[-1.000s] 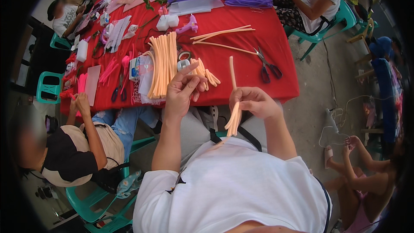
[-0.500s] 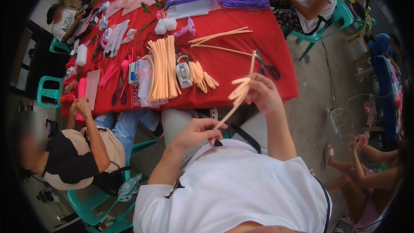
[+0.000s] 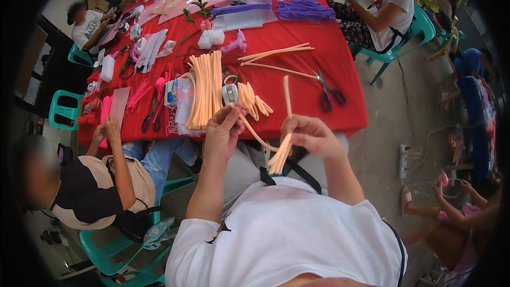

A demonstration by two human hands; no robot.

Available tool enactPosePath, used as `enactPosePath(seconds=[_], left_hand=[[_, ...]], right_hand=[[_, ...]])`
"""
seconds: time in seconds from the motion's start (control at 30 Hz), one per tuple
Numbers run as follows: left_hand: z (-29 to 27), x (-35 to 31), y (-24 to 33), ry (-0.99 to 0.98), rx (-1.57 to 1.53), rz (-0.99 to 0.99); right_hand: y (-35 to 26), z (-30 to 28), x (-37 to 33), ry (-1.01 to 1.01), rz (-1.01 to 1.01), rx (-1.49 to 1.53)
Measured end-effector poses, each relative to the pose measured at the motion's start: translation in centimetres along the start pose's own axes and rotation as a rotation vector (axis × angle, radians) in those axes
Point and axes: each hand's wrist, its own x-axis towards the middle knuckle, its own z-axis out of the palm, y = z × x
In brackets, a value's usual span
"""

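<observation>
Above my lap my right hand (image 3: 314, 135) is closed, pinching a peach pipe cleaner (image 3: 277, 163) that is bent into several loops. The loops hang below its fingers, and one straight length points up. My left hand (image 3: 222, 128) is closed too, its fingertips gripping the other end of the same pipe cleaner, which curves between both hands. On the table just beyond my left hand lies a stack of straight peach pipe cleaners (image 3: 206, 90). Right of it are a white tape dispenser (image 3: 230, 94) and several folded peach loops (image 3: 252, 101).
Black-handled scissors (image 3: 330, 94) lie on the red tablecloth (image 3: 303, 109), with loose peach pipe cleaners (image 3: 276, 51) behind them. Farther back are a purple glue gun (image 3: 234, 42) and purple pipe cleaners (image 3: 304, 9). A person (image 3: 101, 180) sits close on my left, working with pink material.
My left hand has moved up and left, bending the pipe cleaner's tail into a curve. My right hand has come lower and nearer, and the loops now point down instead of up and left.
</observation>
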Motion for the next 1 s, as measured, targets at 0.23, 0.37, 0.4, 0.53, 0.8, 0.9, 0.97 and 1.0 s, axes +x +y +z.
enactPosePath(seconds=[0.23,0.37,0.4,0.53,0.8,0.9,0.97,1.0], left_hand=[[3.2,0.9,1.1,-0.138,0.152,-0.102],[3.8,0.8,2.2,-0.224,0.176,-0.105],[3.8,0.8,2.3,-0.237,0.175,-0.108],[3.6,0.8,2.8,-0.293,0.158,-0.114],[2.4,1.2,2.5,-0.349,0.079,-0.166],[2.5,1.1,2.8,-0.38,0.04,-0.193],[2.1,1.2,2.8,-0.387,0.02,-0.209],[2.3,1.1,2.9,-0.387,0.022,-0.204]], right_hand=[[0.3,1.5,0.1,-0.158,0.096,-0.103],[0.4,1.8,0.3,-0.185,0.132,-0.095],[0.5,1.8,0.3,-0.196,0.132,-0.094],[0.8,1.9,0.4,-0.218,0.152,-0.09],[0.8,2.1,0.6,-0.254,0.146,-0.126],[0.8,2.2,0.6,-0.27,0.151,-0.127],[0.9,2.2,0.7,-0.28,0.154,-0.119],[0.9,2.2,0.6,-0.278,0.168,-0.113]])
